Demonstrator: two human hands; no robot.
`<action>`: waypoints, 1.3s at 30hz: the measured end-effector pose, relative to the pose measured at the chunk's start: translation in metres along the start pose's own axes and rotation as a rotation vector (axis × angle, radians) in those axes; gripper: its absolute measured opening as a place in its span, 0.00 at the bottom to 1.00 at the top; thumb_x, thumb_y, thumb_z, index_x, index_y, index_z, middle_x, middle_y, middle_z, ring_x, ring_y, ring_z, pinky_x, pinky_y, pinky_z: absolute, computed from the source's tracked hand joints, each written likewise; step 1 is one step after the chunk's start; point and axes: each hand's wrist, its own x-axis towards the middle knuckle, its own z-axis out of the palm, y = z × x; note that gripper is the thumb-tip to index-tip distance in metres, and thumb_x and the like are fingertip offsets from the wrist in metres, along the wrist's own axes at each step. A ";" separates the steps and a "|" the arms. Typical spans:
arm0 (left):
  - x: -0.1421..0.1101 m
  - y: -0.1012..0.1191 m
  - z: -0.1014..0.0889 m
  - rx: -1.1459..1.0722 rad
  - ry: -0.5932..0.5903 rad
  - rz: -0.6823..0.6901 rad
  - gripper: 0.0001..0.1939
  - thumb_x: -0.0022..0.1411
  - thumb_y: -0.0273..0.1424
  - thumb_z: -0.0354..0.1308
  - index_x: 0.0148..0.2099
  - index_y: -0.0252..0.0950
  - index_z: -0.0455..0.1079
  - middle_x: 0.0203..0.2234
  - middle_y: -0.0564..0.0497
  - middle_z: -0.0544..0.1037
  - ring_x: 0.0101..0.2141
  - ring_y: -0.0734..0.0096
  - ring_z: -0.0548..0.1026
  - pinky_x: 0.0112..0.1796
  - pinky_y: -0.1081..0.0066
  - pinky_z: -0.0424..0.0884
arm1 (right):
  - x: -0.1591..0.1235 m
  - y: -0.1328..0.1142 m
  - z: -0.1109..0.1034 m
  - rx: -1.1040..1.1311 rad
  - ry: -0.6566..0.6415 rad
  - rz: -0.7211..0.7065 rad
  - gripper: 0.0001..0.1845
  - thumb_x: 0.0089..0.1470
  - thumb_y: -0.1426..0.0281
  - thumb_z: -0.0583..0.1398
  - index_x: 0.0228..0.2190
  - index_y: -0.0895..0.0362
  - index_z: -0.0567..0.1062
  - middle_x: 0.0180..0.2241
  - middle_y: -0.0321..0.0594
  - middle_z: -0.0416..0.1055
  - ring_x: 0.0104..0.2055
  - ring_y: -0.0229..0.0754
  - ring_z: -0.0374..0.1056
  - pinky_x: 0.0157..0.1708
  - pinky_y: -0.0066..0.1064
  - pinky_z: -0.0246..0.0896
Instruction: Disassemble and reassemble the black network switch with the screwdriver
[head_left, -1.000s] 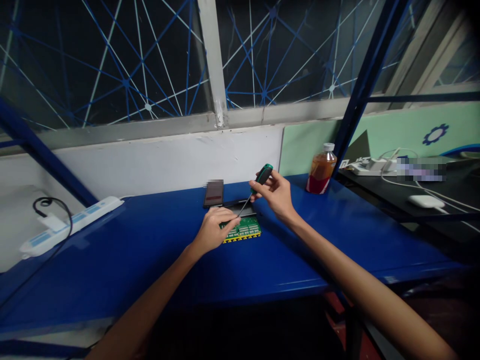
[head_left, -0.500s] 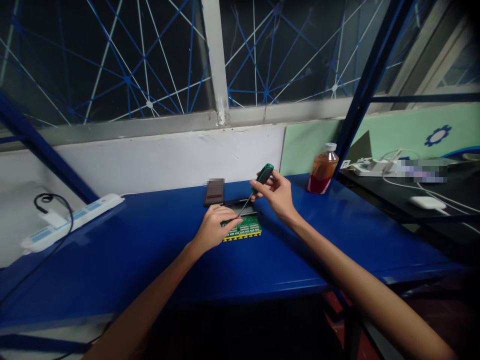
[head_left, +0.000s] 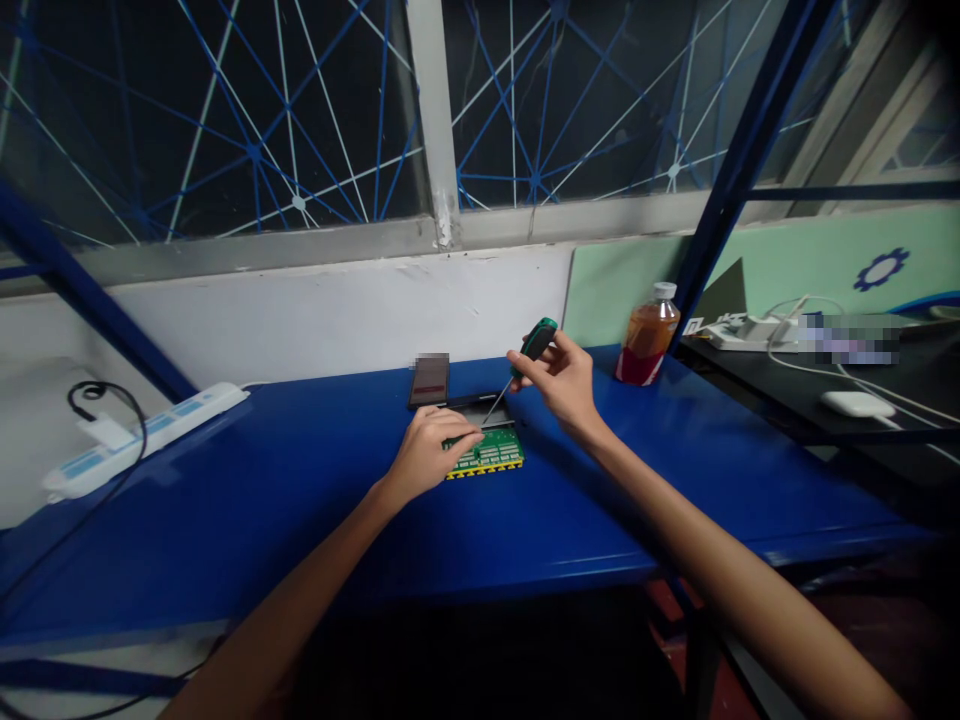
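Observation:
My right hand (head_left: 568, 380) is closed around the black and green handle of a screwdriver (head_left: 538, 340), which is tilted so that its thin shaft points down and left. The shaft's tip lies just above the fingertips of my left hand (head_left: 431, 448). Those left fingers are pinched together over the left part of a green circuit board (head_left: 499, 441); whatever sits between them is too small or hidden. Along the board's near edge runs a yellow toothed strip (head_left: 499, 468). Behind the board lies a dark, flat case or tray (head_left: 480, 403), partly covered by my hand and the shaft.
A dark phone (head_left: 430, 380) lies at the back of the blue table (head_left: 315, 480). A bottle of orange-brown drink (head_left: 649, 335) stands at the back right. On the left is a white power strip (head_left: 150, 440) with a black cable. Cables and a white charger (head_left: 857, 404) occupy the black table at right.
My right hand has moved slightly up and right with the screwdriver, drawing its tip away from my left fingertips. My left hand stays nearly in place over the board.

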 end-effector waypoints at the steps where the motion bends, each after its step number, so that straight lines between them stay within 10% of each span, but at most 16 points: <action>1: 0.000 0.000 0.000 0.006 -0.002 0.000 0.06 0.61 0.33 0.59 0.34 0.40 0.78 0.30 0.52 0.82 0.35 0.65 0.78 0.42 0.63 0.67 | 0.001 0.001 -0.001 -0.020 0.008 -0.013 0.17 0.46 0.57 0.65 0.31 0.52 0.66 0.24 0.34 0.67 0.21 0.40 0.68 0.23 0.38 0.67; 14: -0.003 -0.004 0.002 0.011 -0.016 0.023 0.08 0.62 0.34 0.59 0.35 0.40 0.78 0.30 0.50 0.82 0.35 0.64 0.78 0.43 0.62 0.67 | 0.003 0.022 -0.011 -0.436 0.000 -0.140 0.16 0.48 0.55 0.63 0.30 0.53 0.67 0.18 0.34 0.69 0.20 0.42 0.66 0.25 0.36 0.61; 39: -0.003 -0.002 0.001 0.033 -0.066 0.029 0.08 0.63 0.33 0.58 0.35 0.40 0.78 0.31 0.50 0.82 0.36 0.63 0.78 0.43 0.61 0.65 | 0.003 0.022 -0.010 -0.452 -0.023 -0.135 0.15 0.49 0.56 0.63 0.30 0.53 0.67 0.18 0.34 0.69 0.21 0.42 0.67 0.26 0.36 0.61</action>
